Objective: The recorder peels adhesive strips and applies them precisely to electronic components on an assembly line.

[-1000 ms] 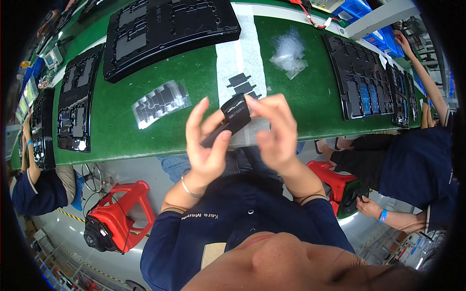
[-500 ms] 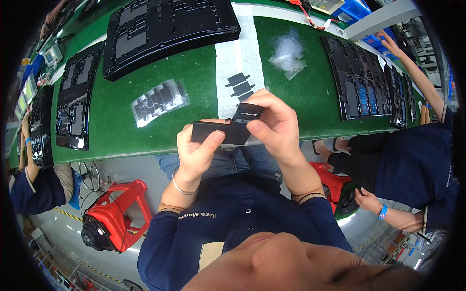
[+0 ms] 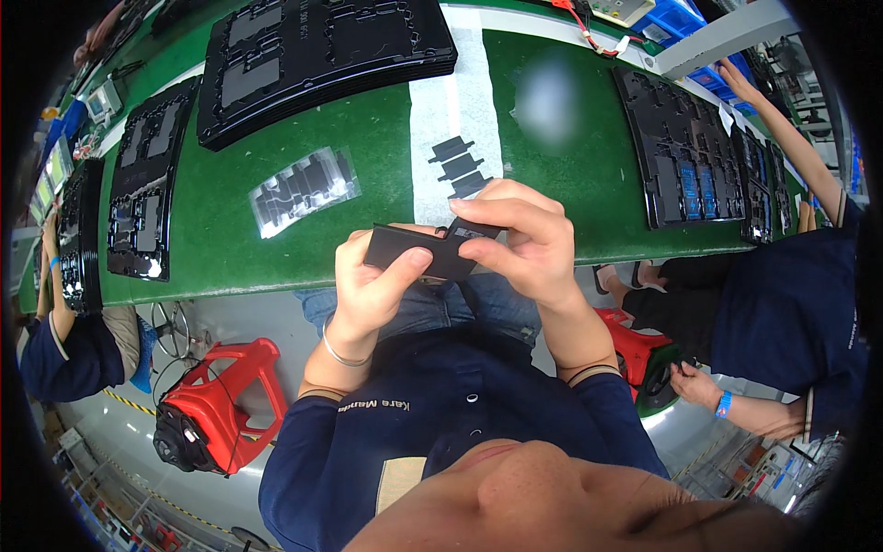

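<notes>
Above the near table edge, both hands hold a flat black rectangular piece [image 3: 397, 245]. My left hand [image 3: 363, 285] is closed on its left part, with the thumb across the front face. My right hand [image 3: 532, 244] pinches the black flap at its right end between thumb and fingers. Whether this flap is a separate layer or part of the piece I cannot tell. Just beyond my right fingers, several black notched pieces [image 3: 459, 166] lie on a white strip [image 3: 451, 92]. Left of them is a clear sheet of black pieces [image 3: 304, 190].
A stack of black moulded trays [image 3: 322, 69] stands at the far left, a single tray [image 3: 147, 184] beside it. More trays [image 3: 681, 156] lie on the right. A blurred whitish patch [image 3: 549, 101] covers part of the green table [image 3: 543, 184]. Co-workers sit on both sides.
The flap in my right hand has gone from curled upward to flatter, tilting down to the right. My right fingers have shifted slightly. The left hand keeps its hold.
</notes>
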Tool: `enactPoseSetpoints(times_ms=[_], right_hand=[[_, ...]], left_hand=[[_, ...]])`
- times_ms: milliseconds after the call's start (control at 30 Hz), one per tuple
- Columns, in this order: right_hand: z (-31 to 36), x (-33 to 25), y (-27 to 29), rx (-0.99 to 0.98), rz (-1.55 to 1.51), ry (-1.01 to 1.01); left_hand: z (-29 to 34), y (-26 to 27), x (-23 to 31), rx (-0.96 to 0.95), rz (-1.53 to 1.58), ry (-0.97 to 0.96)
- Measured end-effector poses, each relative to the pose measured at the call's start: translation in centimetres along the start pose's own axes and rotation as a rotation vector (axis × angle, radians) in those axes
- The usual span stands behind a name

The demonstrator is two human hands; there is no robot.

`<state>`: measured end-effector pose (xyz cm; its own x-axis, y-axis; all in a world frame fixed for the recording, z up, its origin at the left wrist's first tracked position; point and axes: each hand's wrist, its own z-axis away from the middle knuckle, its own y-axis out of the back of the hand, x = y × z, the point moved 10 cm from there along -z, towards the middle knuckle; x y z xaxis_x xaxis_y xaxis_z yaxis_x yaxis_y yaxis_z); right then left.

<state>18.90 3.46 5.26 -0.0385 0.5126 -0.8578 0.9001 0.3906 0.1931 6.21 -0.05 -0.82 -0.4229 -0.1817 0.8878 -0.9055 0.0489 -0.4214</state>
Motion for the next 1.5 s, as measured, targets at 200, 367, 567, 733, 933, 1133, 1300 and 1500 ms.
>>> enactPoseSetpoints(times_ms=[200, 367, 567, 733, 933, 1133, 1300, 1500], right_hand=[[1.1, 1.8, 0.7, 0.154, -0.214, -0.016], [1.3, 1.9, 1.3, 0.348, -0.463, 0.033], [-0.3, 3.8, 0.5, -0.064, -0.555, -0.432], [-0.1, 4.2, -0.7, -0.197, -0.476, -0.511], [-1.1, -0.2, 0.6, -0.080, 0.153, -0.022], [-1.2, 3.4, 0.4, -0.051, -0.454, -0.424], [-1.3, 2.5, -0.3, -0.099, -0.127, -0.263], [-0.6, 2.9, -0.1, -0.092, -0.100, -0.252]], left_hand=[[0.3, -0.4, -1.2, 0.073, 0.289, 0.056], [0.2, -0.1, -1.5, 0.114, 0.335, 0.014], [0.3, 0.4, -0.2, 0.039, -0.004, -0.035], [0.3, -0.3, 1.2, 0.026, -0.150, -0.080], [0.7, 0.6, 0.9, 0.126, -0.130, -0.080], [1.1, 1.0, -0.9, 0.153, 0.116, -0.042], [1.2, 1.3, -1.1, 0.165, 0.107, -0.049], [0.5, 0.6, -1.6, 0.139, 0.319, 0.091]])
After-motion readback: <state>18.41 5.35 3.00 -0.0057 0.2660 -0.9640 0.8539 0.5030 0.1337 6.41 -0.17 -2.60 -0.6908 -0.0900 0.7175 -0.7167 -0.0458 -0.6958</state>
